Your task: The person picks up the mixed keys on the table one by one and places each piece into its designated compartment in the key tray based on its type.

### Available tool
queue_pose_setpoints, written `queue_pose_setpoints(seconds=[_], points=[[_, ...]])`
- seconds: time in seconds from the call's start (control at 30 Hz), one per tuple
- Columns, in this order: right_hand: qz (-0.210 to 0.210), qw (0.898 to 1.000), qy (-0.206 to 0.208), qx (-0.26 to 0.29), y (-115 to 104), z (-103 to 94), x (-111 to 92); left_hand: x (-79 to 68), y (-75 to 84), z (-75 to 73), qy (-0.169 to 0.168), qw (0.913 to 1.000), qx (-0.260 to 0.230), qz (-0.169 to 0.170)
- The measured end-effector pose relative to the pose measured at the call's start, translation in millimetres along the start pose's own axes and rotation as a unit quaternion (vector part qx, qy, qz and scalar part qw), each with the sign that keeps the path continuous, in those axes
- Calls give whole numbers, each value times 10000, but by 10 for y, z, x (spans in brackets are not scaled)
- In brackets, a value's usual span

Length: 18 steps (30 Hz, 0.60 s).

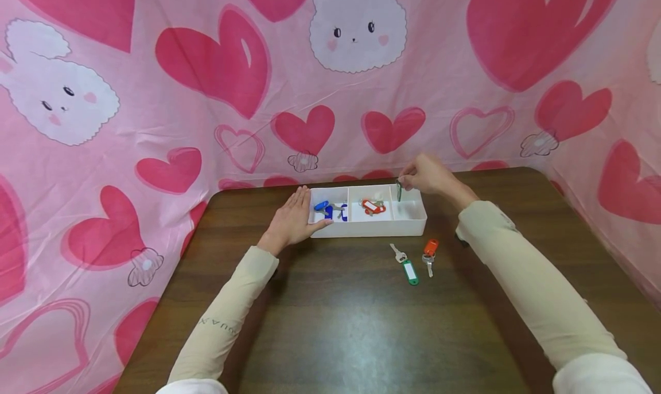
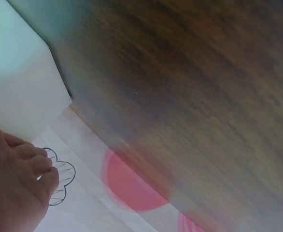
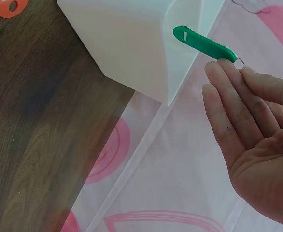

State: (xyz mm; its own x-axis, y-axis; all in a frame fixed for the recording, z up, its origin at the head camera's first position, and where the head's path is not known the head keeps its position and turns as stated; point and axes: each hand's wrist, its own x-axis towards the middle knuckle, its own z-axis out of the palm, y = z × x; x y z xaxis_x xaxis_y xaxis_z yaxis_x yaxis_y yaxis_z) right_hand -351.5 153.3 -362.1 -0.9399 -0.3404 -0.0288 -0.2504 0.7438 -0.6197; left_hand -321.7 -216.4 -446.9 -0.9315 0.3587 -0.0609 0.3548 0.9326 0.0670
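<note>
A white three-compartment tray (image 1: 369,229) stands near the table's back edge. My left hand (image 1: 293,221) lies with straight fingers along its left end, thumb over the front rim. My right hand (image 1: 426,175) pinches a key with a green tag (image 3: 204,44) near its ring end, the tag hanging over the right compartment; the key itself is mostly hidden by my fingers. Blue-tagged keys (image 1: 329,211) lie in the left compartment, and red-tagged keys (image 1: 374,207) in the middle one. In front of the tray are another green-tagged key (image 1: 410,272) and an orange-red-tagged key (image 1: 431,246).
The brown wooden table (image 1: 341,325) carries all of this. Close behind the tray hangs a pink cloth (image 1: 330,84) with hearts and rabbit faces, which also runs along the left and right sides.
</note>
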Motion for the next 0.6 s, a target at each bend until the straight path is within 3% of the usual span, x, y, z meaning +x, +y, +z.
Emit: queue_pose_setpoints(seconds=[0.6], points=[[-110, 9998, -20, -166, 76, 48, 41, 3, -7, -3, -21, 10000, 3, -2]])
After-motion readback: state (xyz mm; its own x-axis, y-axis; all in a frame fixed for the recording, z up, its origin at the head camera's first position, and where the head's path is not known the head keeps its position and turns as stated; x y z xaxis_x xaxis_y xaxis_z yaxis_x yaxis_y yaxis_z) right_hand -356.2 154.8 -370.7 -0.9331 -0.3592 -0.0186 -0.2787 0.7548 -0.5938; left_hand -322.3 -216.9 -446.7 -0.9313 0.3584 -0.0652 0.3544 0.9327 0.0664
